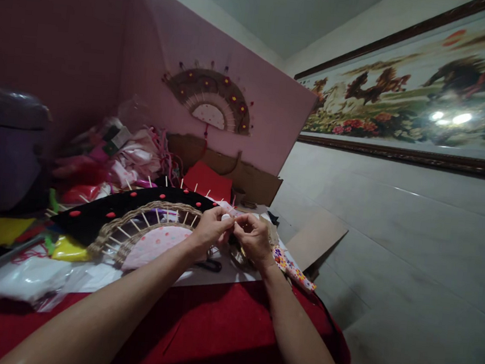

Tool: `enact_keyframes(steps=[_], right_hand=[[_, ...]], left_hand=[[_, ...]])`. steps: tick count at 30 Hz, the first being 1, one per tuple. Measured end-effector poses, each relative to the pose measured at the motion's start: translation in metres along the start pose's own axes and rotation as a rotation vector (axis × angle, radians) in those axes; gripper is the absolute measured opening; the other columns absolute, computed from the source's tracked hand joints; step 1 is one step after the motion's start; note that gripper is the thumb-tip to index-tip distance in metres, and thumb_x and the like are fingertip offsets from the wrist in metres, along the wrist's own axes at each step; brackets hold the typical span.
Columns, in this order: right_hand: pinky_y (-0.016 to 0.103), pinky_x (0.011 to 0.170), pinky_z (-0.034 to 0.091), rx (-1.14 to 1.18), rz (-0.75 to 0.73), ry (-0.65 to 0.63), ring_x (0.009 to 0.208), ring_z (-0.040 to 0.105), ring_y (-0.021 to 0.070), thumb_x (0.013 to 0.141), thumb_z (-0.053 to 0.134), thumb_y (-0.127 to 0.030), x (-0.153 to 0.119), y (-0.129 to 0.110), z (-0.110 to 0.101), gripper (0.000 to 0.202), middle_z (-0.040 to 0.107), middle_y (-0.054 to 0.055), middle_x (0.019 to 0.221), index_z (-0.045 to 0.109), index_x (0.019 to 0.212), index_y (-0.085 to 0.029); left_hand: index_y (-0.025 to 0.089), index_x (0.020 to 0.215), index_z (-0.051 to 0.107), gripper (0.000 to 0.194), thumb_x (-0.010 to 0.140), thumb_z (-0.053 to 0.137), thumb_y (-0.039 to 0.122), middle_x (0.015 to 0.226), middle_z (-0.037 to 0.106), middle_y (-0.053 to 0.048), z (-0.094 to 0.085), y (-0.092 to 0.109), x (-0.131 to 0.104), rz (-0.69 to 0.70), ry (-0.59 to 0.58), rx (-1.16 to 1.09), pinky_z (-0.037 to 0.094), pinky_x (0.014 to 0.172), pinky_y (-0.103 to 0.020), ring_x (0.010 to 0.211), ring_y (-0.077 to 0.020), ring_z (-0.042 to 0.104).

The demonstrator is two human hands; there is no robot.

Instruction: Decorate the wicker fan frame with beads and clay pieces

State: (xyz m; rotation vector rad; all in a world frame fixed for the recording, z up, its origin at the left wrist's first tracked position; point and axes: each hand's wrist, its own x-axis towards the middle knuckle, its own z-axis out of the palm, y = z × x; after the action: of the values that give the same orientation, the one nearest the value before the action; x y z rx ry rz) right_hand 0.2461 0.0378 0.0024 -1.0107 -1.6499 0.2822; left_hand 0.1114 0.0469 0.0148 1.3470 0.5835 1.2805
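Observation:
Both hands meet over the table's far right part, fingertips nearly touching. My left hand [209, 228] is closed in a pinch, with a small white round piece [225, 217] showing at its thumb and fingers. My right hand [254, 240] is closed too, its fingertips pressed together beside that piece; what they hold is too small to make out. Left of the hands lies a fan-shaped craft [158, 244] with a pink spotted centre, woven cord bands, thin pale sticks and a black outer band with red dots. My left hand partly covers its right end.
A red cloth [212, 316] covers the table. Plastic bags [31, 282], a yellow packet [68, 248] and heaped pink materials [137, 155] lie left and behind. Flower-patterned fabric [292, 270] lies right. A finished-looking fan [210, 100] hangs on the pink panel; a framed horse picture [405, 100] hangs on the wall.

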Motion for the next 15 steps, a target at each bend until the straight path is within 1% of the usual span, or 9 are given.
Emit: enact_keyframes(steps=[2, 4, 6, 9, 12, 15], right_hand=[[0.021, 0.05, 0.042, 0.091, 0.058, 0.001, 0.054, 0.052, 0.0107, 0.072, 0.06, -0.027, 0.001, -0.001, 0.001, 0.011, 0.059, -0.001, 0.064, 0.06, 0.07, -0.017], [0.02, 0.045, 0.04, 0.193, 0.123, -0.012, 0.049, 0.05, 0.0094, 0.07, 0.062, -0.029, 0.002, -0.004, 0.001, 0.012, 0.058, -0.001, 0.062, 0.061, 0.07, -0.017], [0.019, 0.042, 0.04, 0.282, 0.181, -0.014, 0.045, 0.048, 0.0083, 0.069, 0.063, -0.03, 0.002, -0.008, 0.001, 0.013, 0.057, -0.002, 0.059, 0.061, 0.07, -0.017], [0.019, 0.041, 0.041, 0.37, 0.222, 0.003, 0.043, 0.046, 0.0076, 0.067, 0.066, -0.03, 0.003, -0.012, -0.001, 0.014, 0.056, -0.003, 0.057, 0.061, 0.069, -0.017], [0.02, 0.043, 0.042, 0.38, 0.223, -0.014, 0.046, 0.048, 0.008, 0.068, 0.067, -0.032, 0.003, -0.011, -0.003, 0.017, 0.058, -0.002, 0.059, 0.064, 0.073, -0.016], [0.019, 0.042, 0.041, 0.305, 0.2, -0.04, 0.047, 0.048, 0.0085, 0.07, 0.066, -0.032, 0.004, -0.006, -0.003, 0.017, 0.059, -0.002, 0.059, 0.068, 0.078, -0.017]], left_hand=[[0.017, 0.061, 0.048, 0.011, 0.06, 0.059, 0.017, 0.043, 0.048, 0.008, 0.001, 0.002, -0.001, -0.02, 0.039, -0.016, 0.028, 0.033, -0.016, 0.031, -0.0044, 0.039], [0.016, 0.059, 0.048, 0.007, 0.058, 0.055, 0.014, 0.042, 0.049, 0.007, 0.001, 0.004, -0.001, -0.043, 0.069, -0.035, 0.027, 0.033, -0.016, 0.03, -0.0041, 0.038], [0.016, 0.057, 0.048, 0.005, 0.057, 0.053, 0.014, 0.043, 0.05, 0.006, 0.001, 0.005, -0.001, -0.059, 0.088, -0.044, 0.025, 0.031, -0.016, 0.029, -0.0039, 0.037], [0.016, 0.056, 0.048, 0.005, 0.059, 0.052, 0.016, 0.041, 0.05, 0.006, -0.002, 0.005, 0.0, -0.052, 0.102, -0.05, 0.024, 0.031, -0.016, 0.027, -0.0037, 0.036], [0.016, 0.056, 0.049, 0.007, 0.059, 0.054, 0.018, 0.042, 0.05, 0.005, -0.005, 0.006, 0.002, -0.047, 0.094, -0.052, 0.023, 0.03, -0.017, 0.027, -0.0036, 0.036], [0.015, 0.06, 0.05, 0.009, 0.06, 0.057, 0.021, 0.048, 0.056, 0.003, -0.007, 0.005, 0.002, -0.062, 0.067, -0.046, 0.023, 0.029, -0.017, 0.027, -0.0044, 0.039]])
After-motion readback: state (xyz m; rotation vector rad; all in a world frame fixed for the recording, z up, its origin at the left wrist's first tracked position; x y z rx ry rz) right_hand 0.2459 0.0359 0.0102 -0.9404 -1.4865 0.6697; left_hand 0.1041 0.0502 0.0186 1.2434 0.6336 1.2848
